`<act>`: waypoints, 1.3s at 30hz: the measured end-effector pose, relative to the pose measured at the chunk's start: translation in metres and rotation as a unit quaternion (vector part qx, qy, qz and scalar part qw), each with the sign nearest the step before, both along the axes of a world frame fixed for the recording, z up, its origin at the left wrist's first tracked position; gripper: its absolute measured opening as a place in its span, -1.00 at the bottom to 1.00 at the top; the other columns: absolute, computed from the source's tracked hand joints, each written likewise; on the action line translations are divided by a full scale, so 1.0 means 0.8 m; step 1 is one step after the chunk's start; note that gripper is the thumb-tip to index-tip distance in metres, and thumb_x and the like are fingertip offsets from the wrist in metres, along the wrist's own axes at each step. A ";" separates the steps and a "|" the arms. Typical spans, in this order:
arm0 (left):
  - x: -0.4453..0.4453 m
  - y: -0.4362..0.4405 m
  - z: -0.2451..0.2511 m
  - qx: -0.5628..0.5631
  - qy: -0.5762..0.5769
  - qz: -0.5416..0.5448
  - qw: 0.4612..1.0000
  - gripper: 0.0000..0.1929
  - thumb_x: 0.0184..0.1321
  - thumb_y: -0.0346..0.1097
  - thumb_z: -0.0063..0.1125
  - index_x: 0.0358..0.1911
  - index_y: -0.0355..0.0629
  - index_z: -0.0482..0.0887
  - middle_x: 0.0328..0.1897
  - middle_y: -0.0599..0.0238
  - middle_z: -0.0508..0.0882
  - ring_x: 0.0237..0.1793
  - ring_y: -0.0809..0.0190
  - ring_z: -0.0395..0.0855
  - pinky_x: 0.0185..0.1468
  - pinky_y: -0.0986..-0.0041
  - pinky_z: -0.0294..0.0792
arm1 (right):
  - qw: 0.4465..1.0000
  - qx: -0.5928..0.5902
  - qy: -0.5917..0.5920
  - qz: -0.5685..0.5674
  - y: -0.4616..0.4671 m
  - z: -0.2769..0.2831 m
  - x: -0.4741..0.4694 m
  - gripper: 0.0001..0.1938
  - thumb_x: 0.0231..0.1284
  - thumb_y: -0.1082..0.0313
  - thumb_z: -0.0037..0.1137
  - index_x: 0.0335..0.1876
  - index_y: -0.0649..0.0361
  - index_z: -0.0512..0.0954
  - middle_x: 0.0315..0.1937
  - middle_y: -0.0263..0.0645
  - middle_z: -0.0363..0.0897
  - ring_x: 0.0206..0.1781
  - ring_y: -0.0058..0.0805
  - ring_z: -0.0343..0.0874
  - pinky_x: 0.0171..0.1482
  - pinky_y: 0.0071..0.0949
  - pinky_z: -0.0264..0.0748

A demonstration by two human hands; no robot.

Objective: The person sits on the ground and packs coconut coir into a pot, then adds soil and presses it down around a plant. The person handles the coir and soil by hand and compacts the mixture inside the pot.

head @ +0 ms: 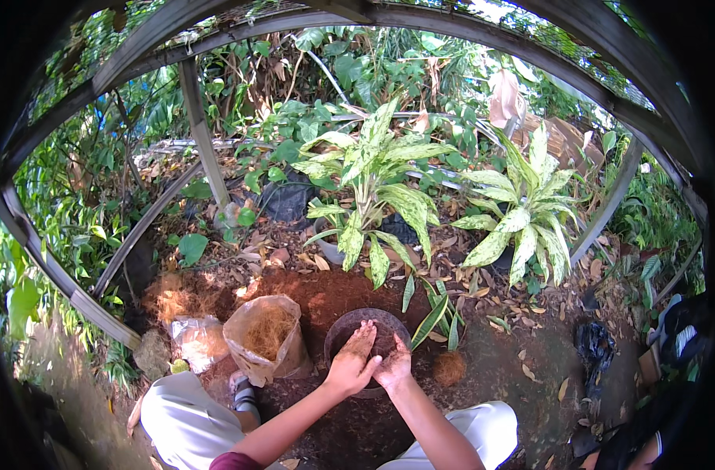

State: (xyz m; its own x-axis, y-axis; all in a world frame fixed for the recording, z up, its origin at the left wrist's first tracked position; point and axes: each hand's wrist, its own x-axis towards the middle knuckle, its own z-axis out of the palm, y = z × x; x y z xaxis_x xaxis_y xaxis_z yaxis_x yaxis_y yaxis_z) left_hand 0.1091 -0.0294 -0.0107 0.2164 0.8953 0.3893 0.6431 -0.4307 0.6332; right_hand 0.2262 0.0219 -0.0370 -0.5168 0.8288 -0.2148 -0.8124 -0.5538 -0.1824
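A round dark plastic pot (pixel 337 332) stands on the soil in front of me, with dark matter inside. Over its opening are both my hands, dusted with soil. My left hand (pixel 355 359) is stretched out flat, thumb apart from the fingers. Close beside it, my right hand (pixel 394 364) has its palm turned up and its fingers spread; the thumb side of the left meets it. I see nothing held in either. Left of the pot, an open clear plastic bag (pixel 293 358) contains brown coconut fibre (pixel 268 332). A ball of fibre (pixel 449 368) lies to the pot's right.
Behind the pot grow two variegated dieffenbachia plants (pixel 366 176) (pixel 525 217). Another plastic bag (pixel 200 343) and a fibre heap (pixel 178 296) lie left. A striped-leaf sansevieria (pixel 431 322) is beside the pot. A black plastic bag (pixel 594 346) sits right. A wooden frame (pixel 202 129) surrounds the area.
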 end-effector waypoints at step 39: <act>0.024 0.008 0.013 0.077 0.057 0.061 0.994 -0.25 0.20 -0.01 -0.13 0.35 -0.43 0.05 0.47 -0.11 0.04 0.50 -0.02 -0.12 0.49 0.21 -0.32 | 0.997 0.015 -0.026 -0.072 -0.008 -0.013 -0.018 -0.37 0.28 -0.08 -0.34 0.36 0.17 0.17 0.40 -0.14 0.09 0.43 -0.17 0.04 0.46 -0.14 -0.11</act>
